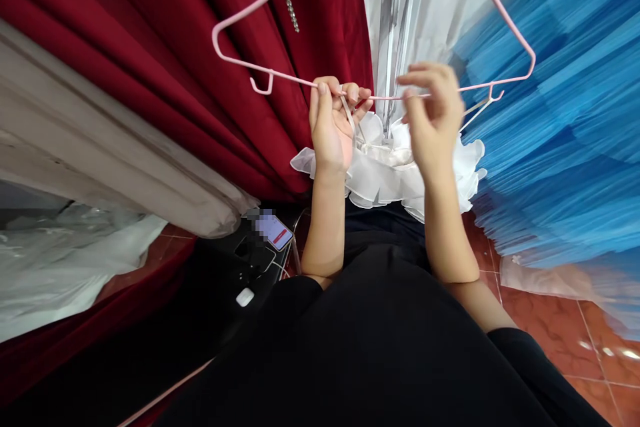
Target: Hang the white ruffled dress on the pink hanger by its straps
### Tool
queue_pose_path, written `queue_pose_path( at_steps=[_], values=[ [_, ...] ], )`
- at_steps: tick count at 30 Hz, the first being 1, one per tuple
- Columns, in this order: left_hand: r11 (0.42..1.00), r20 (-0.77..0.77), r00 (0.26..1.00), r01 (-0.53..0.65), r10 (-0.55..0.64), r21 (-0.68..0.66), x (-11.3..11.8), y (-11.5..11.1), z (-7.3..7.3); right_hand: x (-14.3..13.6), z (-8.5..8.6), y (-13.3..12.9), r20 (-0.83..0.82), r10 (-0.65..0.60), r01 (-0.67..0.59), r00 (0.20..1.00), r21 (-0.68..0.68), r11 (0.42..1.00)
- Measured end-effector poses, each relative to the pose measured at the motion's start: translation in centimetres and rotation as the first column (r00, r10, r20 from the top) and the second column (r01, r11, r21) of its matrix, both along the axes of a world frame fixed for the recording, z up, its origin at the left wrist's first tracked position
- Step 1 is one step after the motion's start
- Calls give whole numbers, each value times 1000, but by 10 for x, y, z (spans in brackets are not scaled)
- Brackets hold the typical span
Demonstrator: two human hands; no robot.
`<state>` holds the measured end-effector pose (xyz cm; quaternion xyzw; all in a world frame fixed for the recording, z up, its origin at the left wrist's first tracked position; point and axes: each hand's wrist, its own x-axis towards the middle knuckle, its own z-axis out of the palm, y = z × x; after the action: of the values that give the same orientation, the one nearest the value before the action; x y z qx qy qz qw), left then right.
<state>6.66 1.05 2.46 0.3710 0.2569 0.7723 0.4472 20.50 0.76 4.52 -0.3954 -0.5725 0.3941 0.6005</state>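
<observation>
In the head view, the bottom bar of a thin pink plastic hanger (387, 98) is pinched by the fingers of the left hand (333, 123), where a narrow white strap (349, 115) passes. The right hand (434, 123) is blurred beside the bar; whether its curled fingers grip anything cannot be told. A white ruffled fabric garment (380, 180) is seen below, and another strap (475, 115) is caught on the hanger's right hook (497, 95).

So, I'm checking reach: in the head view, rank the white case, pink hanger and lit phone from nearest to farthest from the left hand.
1. Pink hanger: in the left hand.
2. Lit phone: down and left.
3. White case: below the phone, further left.
</observation>
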Motion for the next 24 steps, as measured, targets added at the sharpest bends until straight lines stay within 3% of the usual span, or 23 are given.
queue_pose_path(
  at_steps=[3,8,10,12,15,17,20,24],
  values=[
    [1000,8,1000,23,-23,-13,1,-2,-3,-21,-19,10,80,-32,18,996,169,986],
    [995,-45,994,102,-102,8,-3,-6,-9,-14,-29,17,34,14,-18,999,123,992],
    [999,-97,995,4,-7,-34,-8,-8,-13,-5,-25,17,8,19,-19,1000,110,994],
    [984,-143,975,-177,171,-32,-15,-10,-18,2,-22,17,2,16,-17,1000,113,993],
    [900,-181,881,-430,437,79,-27,-14,-23,6,-23,17,29,30,-34,999,134,990],
    [831,-198,807,-533,556,158,-34,-18,-24,6,-26,18,33,33,-38,999,145,989],
    [765,-225,733,-596,642,244,-42,-25,-20,5,-28,23,27,11,-15,1000,155,988],
    [758,-212,739,-561,640,332,-54,-35,-11,5,-28,29,76,-14,0,997,191,982]
  ],
)
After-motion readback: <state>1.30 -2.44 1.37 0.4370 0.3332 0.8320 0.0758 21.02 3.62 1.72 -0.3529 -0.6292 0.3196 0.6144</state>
